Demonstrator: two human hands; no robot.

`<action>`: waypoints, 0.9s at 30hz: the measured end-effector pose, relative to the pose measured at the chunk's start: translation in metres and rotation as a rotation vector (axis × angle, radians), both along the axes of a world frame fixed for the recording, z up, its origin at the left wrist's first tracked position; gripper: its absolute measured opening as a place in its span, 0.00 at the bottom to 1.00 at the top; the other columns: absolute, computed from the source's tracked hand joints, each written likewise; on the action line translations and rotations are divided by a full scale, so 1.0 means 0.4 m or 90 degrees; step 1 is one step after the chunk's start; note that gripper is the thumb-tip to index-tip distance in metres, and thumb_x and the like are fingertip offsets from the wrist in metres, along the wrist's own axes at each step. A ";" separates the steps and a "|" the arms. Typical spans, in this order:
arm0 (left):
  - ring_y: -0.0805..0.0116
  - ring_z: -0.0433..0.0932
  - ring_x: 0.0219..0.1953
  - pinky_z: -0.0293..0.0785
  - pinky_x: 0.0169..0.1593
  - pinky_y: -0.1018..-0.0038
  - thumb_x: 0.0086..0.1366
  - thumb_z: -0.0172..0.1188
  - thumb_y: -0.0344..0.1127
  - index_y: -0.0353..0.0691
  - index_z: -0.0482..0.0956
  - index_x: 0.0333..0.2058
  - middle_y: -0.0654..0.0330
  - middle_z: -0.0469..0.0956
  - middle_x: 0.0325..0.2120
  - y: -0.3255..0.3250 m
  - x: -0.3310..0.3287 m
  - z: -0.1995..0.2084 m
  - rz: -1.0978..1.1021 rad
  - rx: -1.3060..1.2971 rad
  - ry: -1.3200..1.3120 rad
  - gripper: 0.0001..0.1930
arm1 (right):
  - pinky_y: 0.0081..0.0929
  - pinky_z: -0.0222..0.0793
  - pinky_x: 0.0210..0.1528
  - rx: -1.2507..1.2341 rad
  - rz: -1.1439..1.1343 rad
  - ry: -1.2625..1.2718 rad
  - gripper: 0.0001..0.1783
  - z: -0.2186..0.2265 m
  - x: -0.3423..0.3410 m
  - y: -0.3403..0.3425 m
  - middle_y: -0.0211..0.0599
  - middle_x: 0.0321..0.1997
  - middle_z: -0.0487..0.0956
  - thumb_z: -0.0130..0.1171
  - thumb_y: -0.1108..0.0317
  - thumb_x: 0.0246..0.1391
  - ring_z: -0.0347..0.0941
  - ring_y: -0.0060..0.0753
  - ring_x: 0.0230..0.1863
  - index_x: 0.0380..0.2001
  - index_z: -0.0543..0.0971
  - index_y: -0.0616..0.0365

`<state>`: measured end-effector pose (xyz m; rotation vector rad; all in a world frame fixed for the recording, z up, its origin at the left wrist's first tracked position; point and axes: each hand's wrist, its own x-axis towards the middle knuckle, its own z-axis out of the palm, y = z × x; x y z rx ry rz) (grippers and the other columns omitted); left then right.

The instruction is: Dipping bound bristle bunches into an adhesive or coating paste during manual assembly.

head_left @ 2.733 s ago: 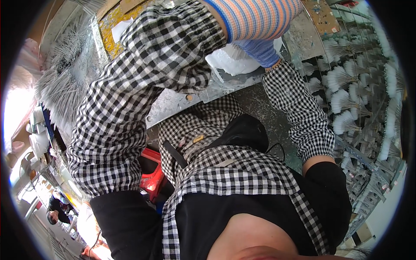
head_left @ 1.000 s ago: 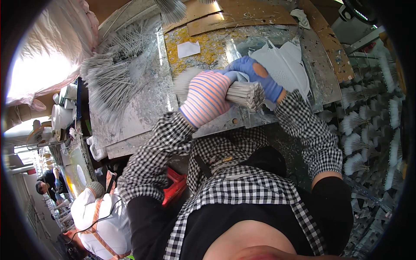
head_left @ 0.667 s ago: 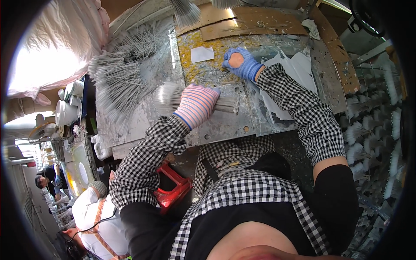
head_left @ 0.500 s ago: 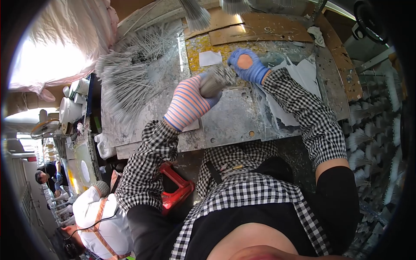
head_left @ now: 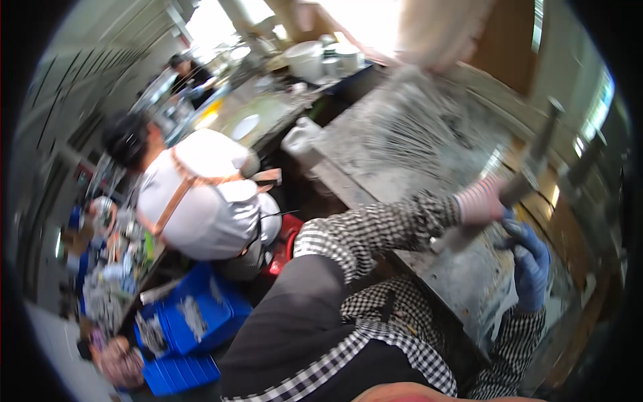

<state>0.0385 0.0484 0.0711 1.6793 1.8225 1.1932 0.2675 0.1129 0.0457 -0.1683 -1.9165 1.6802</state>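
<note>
My left hand (head_left: 479, 201), in a pink-and-blue striped glove, is closed around a bundle of thin grey strands (head_left: 520, 190). The bundle slants across the hand, its lower part blurred by motion. Close by on the right, my right hand (head_left: 530, 271) wears a blue glove; its bent fingers are apart and nothing shows in them. Beyond my left hand, a fanned heap of loose grey strands (head_left: 412, 127) lies on the worn grey worktable (head_left: 348, 171).
A co-worker in a white shirt (head_left: 201, 201) is seated at the left, near a red stool (head_left: 284, 241). Blue crates (head_left: 218, 301) stand at the lower left. White buckets (head_left: 305, 60) and a white jug (head_left: 303, 137) are further back. Upright grey bundles (head_left: 541, 137) stand at the table's far right.
The view has swung left, bringing the co-worker and blue crates into sight. My left hand still grips the bundle, now slanted differently. My right hand's fingers have spread away from the bundle's end.
</note>
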 end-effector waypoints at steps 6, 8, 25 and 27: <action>0.58 0.82 0.29 0.80 0.39 0.64 0.55 0.75 0.56 0.32 0.80 0.37 0.50 0.83 0.27 -0.055 0.005 -0.067 -0.155 -0.048 -0.188 0.29 | 0.34 0.75 0.58 -0.053 -0.251 0.157 0.44 0.069 -0.088 -0.044 0.50 0.65 0.75 0.70 0.53 0.59 0.78 0.33 0.49 0.72 0.65 0.60; 0.57 0.83 0.31 0.80 0.38 0.64 0.54 0.76 0.54 0.33 0.80 0.37 0.51 0.84 0.29 -0.067 0.034 -0.090 -0.201 -0.019 -0.071 0.27 | 0.39 0.67 0.66 0.284 -0.172 0.041 0.55 0.067 -0.088 -0.051 0.50 0.68 0.72 0.75 0.49 0.51 0.74 0.38 0.59 0.74 0.60 0.61; 0.54 0.86 0.33 0.83 0.37 0.60 0.56 0.66 0.37 0.43 0.85 0.31 0.55 0.85 0.27 -0.153 0.135 -0.081 -0.202 -0.097 0.430 0.07 | 0.30 0.76 0.49 0.421 -0.172 -0.065 0.19 0.070 -0.100 -0.028 0.38 0.34 0.87 0.68 0.56 0.60 0.81 0.29 0.40 0.38 0.87 0.65; 0.51 0.86 0.34 0.82 0.37 0.59 0.57 0.66 0.39 0.43 0.84 0.28 0.54 0.85 0.28 -0.164 0.162 -0.081 -0.209 0.004 0.483 0.07 | 0.26 0.76 0.38 0.248 -0.274 -0.354 0.19 0.041 -0.126 0.007 0.37 0.28 0.86 0.68 0.57 0.60 0.80 0.25 0.29 0.35 0.86 0.67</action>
